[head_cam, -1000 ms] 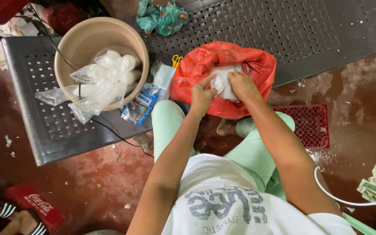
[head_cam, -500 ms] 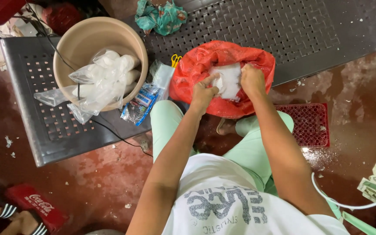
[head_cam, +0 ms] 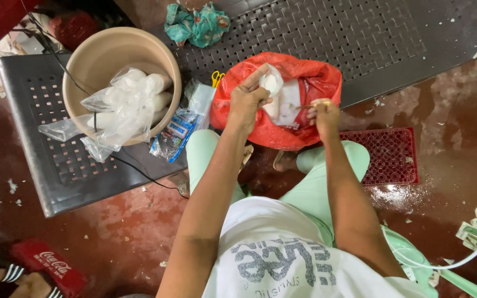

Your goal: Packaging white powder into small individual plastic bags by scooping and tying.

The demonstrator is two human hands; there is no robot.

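Note:
My left hand (head_cam: 248, 101) holds up a small white piece (head_cam: 272, 84) wrapped in clear plastic, just above the open red plastic bag (head_cam: 310, 77). More white pieces (head_cam: 288, 107) lie inside that bag. My right hand (head_cam: 322, 115) is closed on a thin, small tool, at the bag's right side. The red bag rests at the edge of a dark perforated metal bench (head_cam: 360, 33), above my knees in pale green trousers (head_cam: 316, 182).
A beige bucket (head_cam: 97, 58) on the bench holds clear bags of white cylinders (head_cam: 131, 99). Beside it lie a blue-and-clear packet (head_cam: 175, 132), yellow-handled scissors (head_cam: 217, 79) and a teal rag (head_cam: 197, 23). A red crate (head_cam: 390, 157) sits on the wet red floor.
My left hand has lifted a wrapped white piece out of the red bag. My right hand has drawn back to the right with the thin tool.

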